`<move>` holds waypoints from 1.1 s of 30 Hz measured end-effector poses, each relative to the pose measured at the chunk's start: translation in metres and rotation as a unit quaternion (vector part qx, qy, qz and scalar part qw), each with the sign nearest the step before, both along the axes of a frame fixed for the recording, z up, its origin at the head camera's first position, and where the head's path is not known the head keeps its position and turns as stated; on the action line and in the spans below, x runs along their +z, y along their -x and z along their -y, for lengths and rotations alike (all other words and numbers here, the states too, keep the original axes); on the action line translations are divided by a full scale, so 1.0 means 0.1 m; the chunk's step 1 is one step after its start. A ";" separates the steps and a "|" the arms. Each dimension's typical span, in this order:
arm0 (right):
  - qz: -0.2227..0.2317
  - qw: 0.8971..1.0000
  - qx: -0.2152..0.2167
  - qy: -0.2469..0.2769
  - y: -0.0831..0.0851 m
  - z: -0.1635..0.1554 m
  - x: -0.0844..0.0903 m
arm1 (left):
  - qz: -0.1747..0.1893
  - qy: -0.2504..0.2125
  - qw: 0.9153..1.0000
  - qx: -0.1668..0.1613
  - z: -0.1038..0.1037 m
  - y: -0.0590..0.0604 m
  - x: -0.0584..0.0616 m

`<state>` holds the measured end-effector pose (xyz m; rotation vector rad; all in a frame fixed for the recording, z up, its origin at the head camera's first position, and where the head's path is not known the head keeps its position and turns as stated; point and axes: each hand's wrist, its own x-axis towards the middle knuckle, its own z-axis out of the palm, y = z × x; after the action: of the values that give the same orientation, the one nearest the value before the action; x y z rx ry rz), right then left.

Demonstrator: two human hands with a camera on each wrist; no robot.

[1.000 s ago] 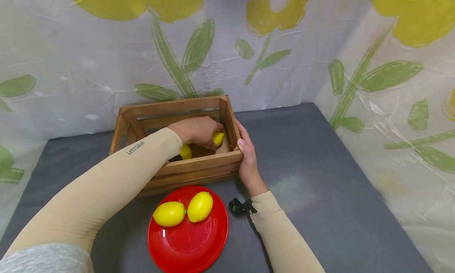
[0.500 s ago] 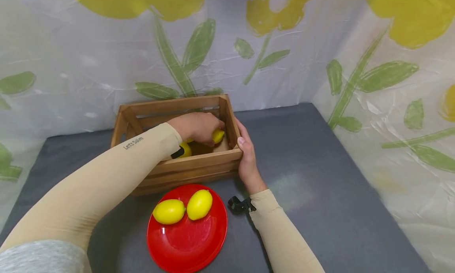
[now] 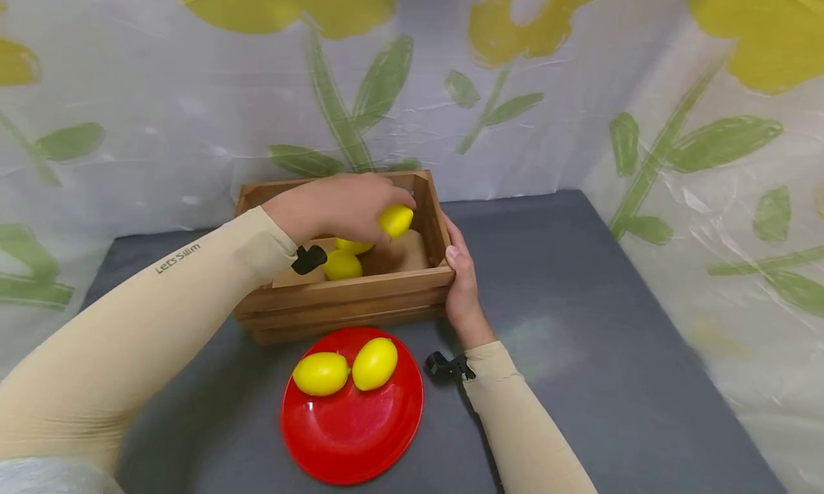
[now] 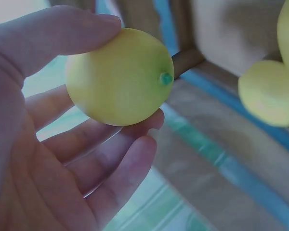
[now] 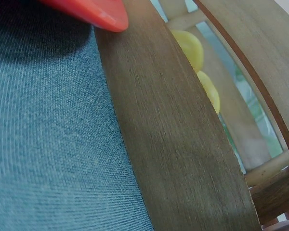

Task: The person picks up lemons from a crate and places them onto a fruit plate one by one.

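Note:
My left hand (image 3: 350, 201) pinches a yellow lemon (image 3: 395, 221) between thumb and fingers, above the inside of a wooden crate (image 3: 347, 295). The left wrist view shows this lemon (image 4: 120, 79) close up, its green stem tip facing the crate. Below the hand, two more lemons (image 3: 343, 264) lie on the crate floor, partly covered by the hand and wrist. My right hand (image 3: 463, 283) grips the crate's right end, thumb at the front corner and fingers along the outer side. In the right wrist view only a sliver of that hand shows at the lower right corner.
A red plate (image 3: 350, 444) stands in front of the crate, bearing two lemons (image 3: 375, 364) near its far rim. The grey tabletop (image 3: 579, 351) stretches to the right. Behind and to the right hang sheets (image 3: 553, 136) printed with yellow flowers.
My left hand has lifted a lemon off the crate floor, up and slightly back, uncovering more of the two lemons below. My right hand keeps its grip on the crate, and the head view has shifted slightly.

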<state>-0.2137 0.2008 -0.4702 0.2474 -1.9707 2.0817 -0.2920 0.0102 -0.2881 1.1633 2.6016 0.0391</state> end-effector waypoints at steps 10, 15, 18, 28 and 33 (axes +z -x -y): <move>0.001 1.000 0.001 0.004 0.06 -0.06 -0.01 | -0.040 -0.017 0.999 0.013 0.26 -0.40 0.32; 0.001 1.000 -0.001 0.006 0.08 -0.11 0.00 | -0.071 -0.024 0.997 0.016 0.35 -0.66 0.40; 0.000 1.000 -0.002 0.009 0.09 -0.13 0.01 | -0.085 -0.030 0.996 0.012 0.39 -0.81 0.42; -0.004 1.000 -0.006 0.013 0.13 -0.15 0.06 | -0.076 -0.053 0.994 -0.055 0.43 -1.24 0.32; -0.001 1.000 -0.003 0.006 0.11 -0.13 0.08 | -0.070 -0.051 0.991 -0.099 0.41 -1.42 0.07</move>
<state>-0.2252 0.2137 -0.4621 0.2414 -1.9549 2.0891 -0.1495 -0.0307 -0.2810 1.5063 2.6150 0.0520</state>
